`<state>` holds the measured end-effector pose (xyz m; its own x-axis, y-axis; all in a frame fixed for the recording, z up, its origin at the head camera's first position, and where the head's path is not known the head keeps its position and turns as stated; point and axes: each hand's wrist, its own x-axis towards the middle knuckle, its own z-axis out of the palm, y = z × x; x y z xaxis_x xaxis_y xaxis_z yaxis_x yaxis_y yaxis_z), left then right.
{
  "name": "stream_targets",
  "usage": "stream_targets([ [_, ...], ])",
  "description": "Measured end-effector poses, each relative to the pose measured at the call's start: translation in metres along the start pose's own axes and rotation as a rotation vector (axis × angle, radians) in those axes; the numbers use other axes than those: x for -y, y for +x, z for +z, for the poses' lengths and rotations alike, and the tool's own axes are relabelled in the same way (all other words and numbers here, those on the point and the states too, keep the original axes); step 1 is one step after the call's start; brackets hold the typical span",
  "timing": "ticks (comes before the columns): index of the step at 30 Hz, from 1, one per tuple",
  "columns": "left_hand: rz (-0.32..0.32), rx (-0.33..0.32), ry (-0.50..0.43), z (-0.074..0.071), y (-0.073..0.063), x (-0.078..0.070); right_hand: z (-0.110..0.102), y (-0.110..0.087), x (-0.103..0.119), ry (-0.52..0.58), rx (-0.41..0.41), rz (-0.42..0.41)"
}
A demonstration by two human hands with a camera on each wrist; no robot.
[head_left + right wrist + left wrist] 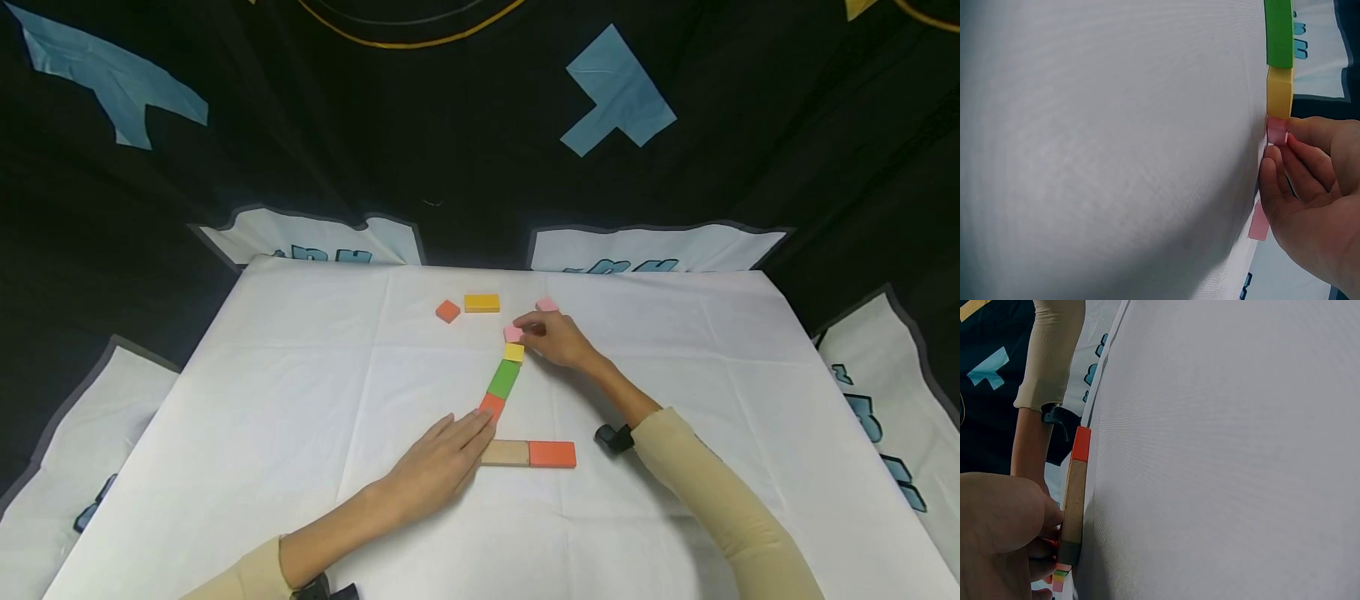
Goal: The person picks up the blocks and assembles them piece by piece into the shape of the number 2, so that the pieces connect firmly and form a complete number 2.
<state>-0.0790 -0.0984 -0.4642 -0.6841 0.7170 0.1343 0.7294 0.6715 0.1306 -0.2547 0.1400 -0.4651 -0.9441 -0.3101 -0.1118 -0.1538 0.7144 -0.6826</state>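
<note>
My right hand (558, 340) pinches a small pink block (512, 334) between thumb and fingertips, at the far end of a slanting row. Right behind that block comes a yellow block (513, 352), then a longer green block (503, 380) and an orange block (492, 405). With fingers straight, my left hand (435, 467) rests at the near end, its fingertips on the orange block. Beside its fingers lies a plain wooden block (506, 452), partly hidden by the hand, with a red-orange block (552, 454) end to end with it. In the right wrist view the pink block (1277, 130) meets the yellow one.
Beyond the row lie an orange block (447, 312) and a long yellow block (482, 303). Another pink block (547, 305) sits just past my right hand. All are on a white cloth-covered table (660, 350), with a black curtain (450, 150) behind it.
</note>
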Motion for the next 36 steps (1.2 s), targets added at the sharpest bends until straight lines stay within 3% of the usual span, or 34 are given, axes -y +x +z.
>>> stream_targets([
  [6, 0.005, -0.003, 0.005, 0.0, 0.0, 0.001, -0.005, -0.002, -0.001, 0.036, -0.027, -0.019],
  [12, 0.005, -0.004, -0.002, 0.001, 0.0, 0.001, -0.016, -0.004, -0.007, 0.08, -0.126, -0.053],
  [20, 0.012, -0.007, -0.002, 0.001, 0.0, 0.001, -0.027, 0.0, -0.02, 0.144, -0.22, 0.019],
  [28, 0.015, -0.016, -0.015, 0.003, 0.0, 0.001, -0.03, 0.009, -0.041, 0.206, -0.218, 0.089],
  [36, 0.013, -0.017, -0.01, 0.002, 0.0, 0.001, -0.036, 0.019, -0.049, 0.24, -0.14, 0.138],
])
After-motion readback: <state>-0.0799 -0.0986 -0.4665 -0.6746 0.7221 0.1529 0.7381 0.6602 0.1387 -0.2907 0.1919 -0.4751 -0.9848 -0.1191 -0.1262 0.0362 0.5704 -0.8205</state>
